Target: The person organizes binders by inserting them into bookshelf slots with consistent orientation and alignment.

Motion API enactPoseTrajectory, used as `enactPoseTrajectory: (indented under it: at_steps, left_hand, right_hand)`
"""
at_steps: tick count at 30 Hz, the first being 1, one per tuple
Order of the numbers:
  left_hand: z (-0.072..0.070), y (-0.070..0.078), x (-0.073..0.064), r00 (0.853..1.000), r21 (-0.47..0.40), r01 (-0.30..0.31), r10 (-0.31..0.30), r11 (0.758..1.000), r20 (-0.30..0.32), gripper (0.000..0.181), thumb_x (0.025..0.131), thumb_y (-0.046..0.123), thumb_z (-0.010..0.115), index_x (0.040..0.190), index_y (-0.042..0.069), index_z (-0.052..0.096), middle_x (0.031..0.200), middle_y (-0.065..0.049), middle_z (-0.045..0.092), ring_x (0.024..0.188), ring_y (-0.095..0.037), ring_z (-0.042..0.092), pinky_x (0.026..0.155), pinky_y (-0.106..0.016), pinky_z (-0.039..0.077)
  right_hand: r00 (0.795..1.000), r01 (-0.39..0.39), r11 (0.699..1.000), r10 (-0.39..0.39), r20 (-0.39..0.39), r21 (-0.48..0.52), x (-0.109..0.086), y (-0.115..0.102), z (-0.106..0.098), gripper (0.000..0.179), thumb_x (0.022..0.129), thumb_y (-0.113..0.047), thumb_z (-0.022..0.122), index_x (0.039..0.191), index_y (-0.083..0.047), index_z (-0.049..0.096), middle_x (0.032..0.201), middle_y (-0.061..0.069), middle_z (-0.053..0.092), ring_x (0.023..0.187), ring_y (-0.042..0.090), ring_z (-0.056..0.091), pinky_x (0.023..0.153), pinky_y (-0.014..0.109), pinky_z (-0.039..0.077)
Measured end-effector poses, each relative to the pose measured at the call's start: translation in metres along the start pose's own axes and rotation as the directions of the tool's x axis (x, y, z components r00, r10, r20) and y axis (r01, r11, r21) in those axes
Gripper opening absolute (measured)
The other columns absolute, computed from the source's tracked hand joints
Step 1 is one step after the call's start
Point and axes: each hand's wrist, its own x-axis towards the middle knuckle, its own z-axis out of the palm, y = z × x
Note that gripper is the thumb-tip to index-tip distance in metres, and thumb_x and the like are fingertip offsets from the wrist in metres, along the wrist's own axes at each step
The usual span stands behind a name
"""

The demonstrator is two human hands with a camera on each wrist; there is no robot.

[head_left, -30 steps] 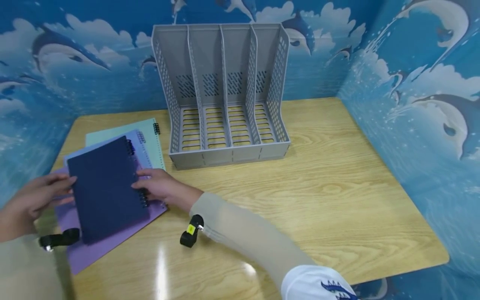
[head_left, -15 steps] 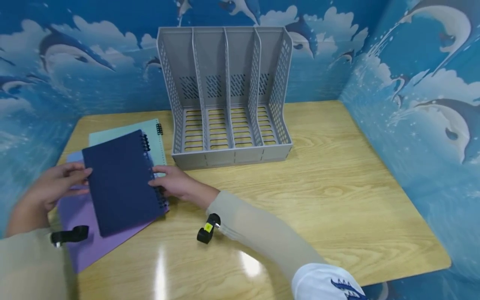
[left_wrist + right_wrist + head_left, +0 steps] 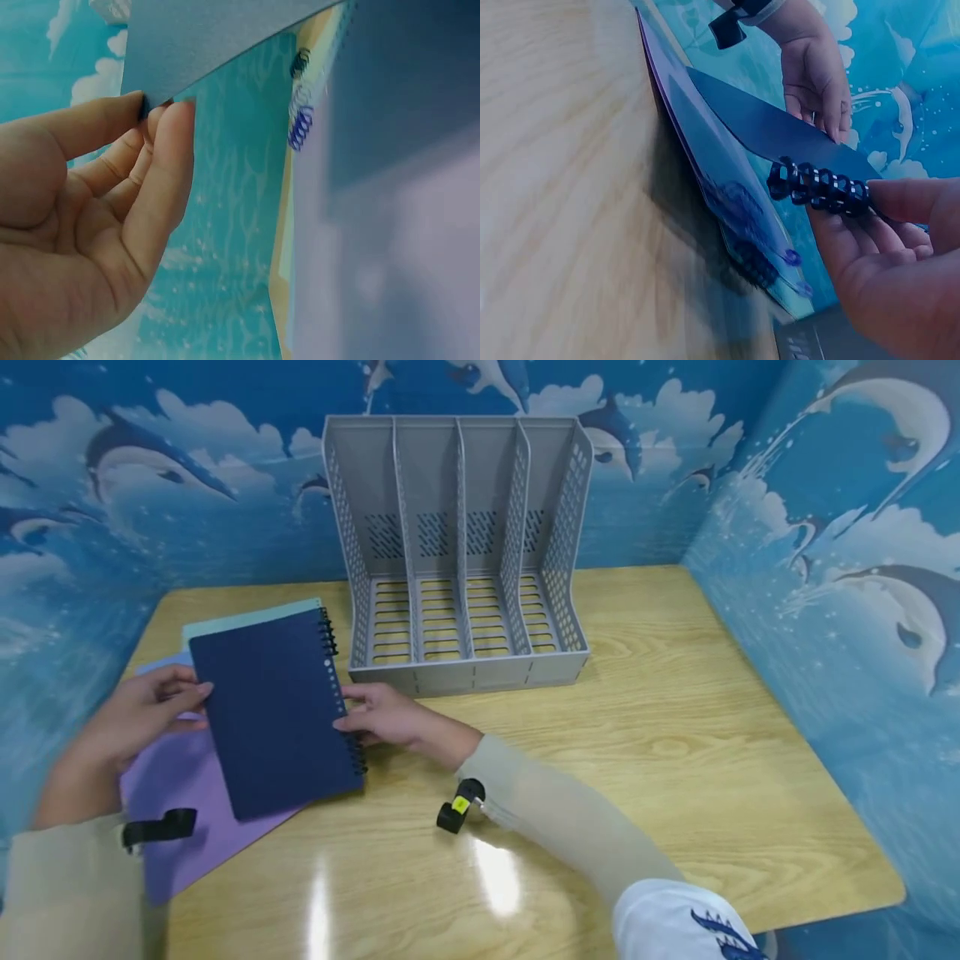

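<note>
Both hands hold a dark blue ring-bound notebook (image 3: pixel 277 710) above a stack of others. My left hand (image 3: pixel 153 714) pinches its left edge between thumb and fingertips, plain in the left wrist view too. On the coil side, my right hand (image 3: pixel 390 718) grips the right edge, its thumb by the black rings (image 3: pixel 821 189). Beneath lie a purple notebook (image 3: pixel 180 810), a light blue one (image 3: pixel 168 662) and a mint green one (image 3: pixel 225 625), mostly covered by the dark blue one. The right wrist view shows a gap between the held notebook and the stack.
A grey file rack (image 3: pixel 468 674) with several upright compartments stands at the back middle of the wooden table (image 3: pixel 675 735). Dolphin-print walls (image 3: pixel 225 527) close off the back and sides. A small black strap device is fixed on each wrist.
Both hands have carried the dark blue notebook rightward, off the left part of the stack. More of the purple notebook shows at left, and less of the mint green one.
</note>
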Motion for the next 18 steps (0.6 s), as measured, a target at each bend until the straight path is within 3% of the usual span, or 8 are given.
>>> enactPoseTrajectory:
  at_steps: [4, 14, 18]
  left_hand:
    - [0.007, 0.007, 0.003, 0.998, -0.040, -0.052, 0.053, 0.998, 0.015, 0.018, 0.103, 0.010, 0.046, 0.112, -0.005, 0.040, 0.093, 0.009, 0.055, 0.079, 0.000, 0.063, 0.067, -0.027, 0.059]
    - [0.022, 0.016, 0.006, 0.995, -0.144, -0.091, 0.097, 0.985, 0.036, 0.023, 0.102, 0.003, 0.046, 0.123, 0.004, 0.038, 0.103, 0.004, 0.048, 0.085, 0.000, 0.063, 0.070, -0.027, 0.059]
    - [0.029, 0.023, 0.008, 0.993, -0.238, -0.112, 0.119, 0.965, 0.015, 0.023, 0.101, 0.002, 0.049, 0.121, 0.009, 0.041, 0.100, 0.004, 0.050, 0.082, -0.003, 0.062, 0.068, -0.026, 0.059]
  right_hand:
    - [1.000, 0.001, 1.000, -0.001, 0.004, 0.005, -0.006, -0.001, -0.011, 0.062, 0.093, 0.004, 0.059, 0.150, -0.008, 0.037, 0.124, 0.018, 0.063, 0.109, 0.028, 0.065, 0.085, 0.032, 0.057]
    - [0.999, 0.032, 0.998, -0.032, 0.016, 0.048, -0.019, 0.001, -0.035, 0.063, 0.091, 0.011, 0.057, 0.149, -0.005, 0.037, 0.122, 0.026, 0.062, 0.103, 0.032, 0.067, 0.085, 0.036, 0.057]
    - [0.999, 0.047, 0.997, -0.047, 0.007, 0.059, -0.024, -0.001, -0.044, 0.062, 0.091, 0.011, 0.056, 0.148, -0.004, 0.038, 0.123, 0.027, 0.061, 0.104, 0.033, 0.067, 0.087, 0.037, 0.056]
